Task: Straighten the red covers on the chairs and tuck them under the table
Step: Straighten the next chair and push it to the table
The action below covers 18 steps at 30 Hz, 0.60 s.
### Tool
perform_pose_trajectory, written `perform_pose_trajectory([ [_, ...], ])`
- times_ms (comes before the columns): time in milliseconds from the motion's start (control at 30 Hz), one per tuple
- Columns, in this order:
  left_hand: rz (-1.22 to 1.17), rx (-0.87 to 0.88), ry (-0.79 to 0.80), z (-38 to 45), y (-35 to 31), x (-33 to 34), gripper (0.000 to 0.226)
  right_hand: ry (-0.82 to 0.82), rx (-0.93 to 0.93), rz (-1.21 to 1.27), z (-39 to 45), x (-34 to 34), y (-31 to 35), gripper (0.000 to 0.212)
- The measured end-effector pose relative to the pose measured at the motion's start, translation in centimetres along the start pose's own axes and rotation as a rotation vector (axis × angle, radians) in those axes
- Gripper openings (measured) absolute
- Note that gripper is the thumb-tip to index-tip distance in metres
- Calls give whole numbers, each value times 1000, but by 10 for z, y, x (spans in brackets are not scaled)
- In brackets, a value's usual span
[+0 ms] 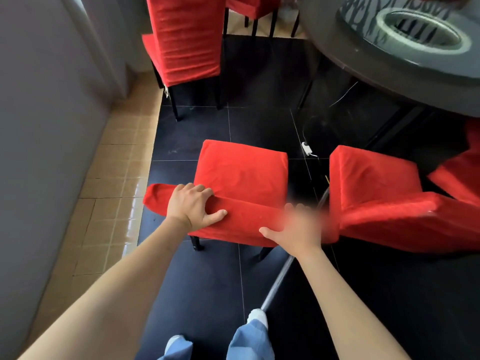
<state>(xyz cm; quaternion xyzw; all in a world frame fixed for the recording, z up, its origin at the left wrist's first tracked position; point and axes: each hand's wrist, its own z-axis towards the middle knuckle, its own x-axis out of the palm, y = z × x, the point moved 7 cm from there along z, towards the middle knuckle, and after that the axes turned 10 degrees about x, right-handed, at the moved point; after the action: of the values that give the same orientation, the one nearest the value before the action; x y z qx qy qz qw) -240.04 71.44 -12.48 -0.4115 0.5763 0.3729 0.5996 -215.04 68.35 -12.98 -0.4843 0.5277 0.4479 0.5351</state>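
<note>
At the centre of the frame a chair (241,178) in a red cover (246,219) is seen from above and behind, its seat pointing toward the top of the frame, well apart from the round dark worktop (363,66) in the upper right. The left hand (193,206) is laid over the top edge of the chair back, its fingers (200,189) curled over the far side and the thumb spread along the near face, so the covered back is gripped. The right hand (301,229) is set on the right end of the same back, thumb stretched leftward across the cloth; its fingers are smeared by blur, so whether they are closed on the cover cannot be told. The left end of the cover sticks out past the left hand as a loose rounded flap.

A second red-covered chair (376,193) stands just beside the first at centre right, and a third (457,178) is cut off by the right edge. Another chair (184,40) stands at the upper left beside the wall, its top cropped. The worktop's far part and its glass turntable (420,32) are only partly in frame — a small white object (307,148) on the dark floor tiles cannot be identified. A thin grey pole (283,276) runs diagonally behind the right forearm, its upper end lost in the blur.
</note>
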Motion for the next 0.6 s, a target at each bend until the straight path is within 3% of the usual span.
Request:
perform_pose_trajectory([
  [600,67,111,21,75,78,-1,98,19,127,-39,63,-2,55,107],
])
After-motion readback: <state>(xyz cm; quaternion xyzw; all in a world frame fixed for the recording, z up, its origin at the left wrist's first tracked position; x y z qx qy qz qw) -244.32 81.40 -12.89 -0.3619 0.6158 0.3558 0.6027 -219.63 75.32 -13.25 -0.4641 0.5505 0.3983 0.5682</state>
